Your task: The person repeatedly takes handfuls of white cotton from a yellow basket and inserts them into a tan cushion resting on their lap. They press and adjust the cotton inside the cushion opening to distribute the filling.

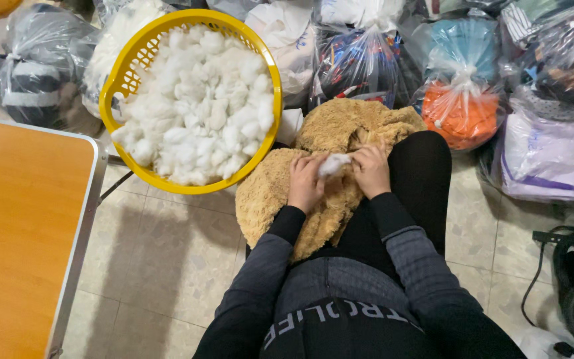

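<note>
We sit on a tiled floor point(167, 266) with dark sleeves reaching forward, and the tan plush cover point(280, 193) lies across our lap and knee. It is a limp, fuzzy, sandy-brown skin, mostly unfilled, flat and creased where it drapes over the black trouser leg point(420, 179). Its long axis runs from the lower left, near our left thigh, up and to the right toward the bags, so its far end points away from us and slightly rightward. That far part bunches into thicker folds, while the near part spreads into a rounded flap over the floor side.

Our left hand point(305, 183) rests on the plush with fingers curled in, pinching a small tuft of white stuffing point(333, 164) against the fabric. Our right hand point(371, 169) sits just beside it, fingers bent and narrow, gripping the plush at what looks like an opening; we cannot tell exactly how deep the fingertips go. The two hands almost touch, with the tuft between them.

To our left stands a wooden table point(21, 226) with a pale metal edge. Beyond the plush, touching its far left side, a yellow basket point(117, 80) tilts toward us, heaped with white stuffing clumps. Farther back, clear plastic bags point(460, 86) holding coloured fabric items crowd the floor, and a black cable point(539, 266) trails at right.
</note>
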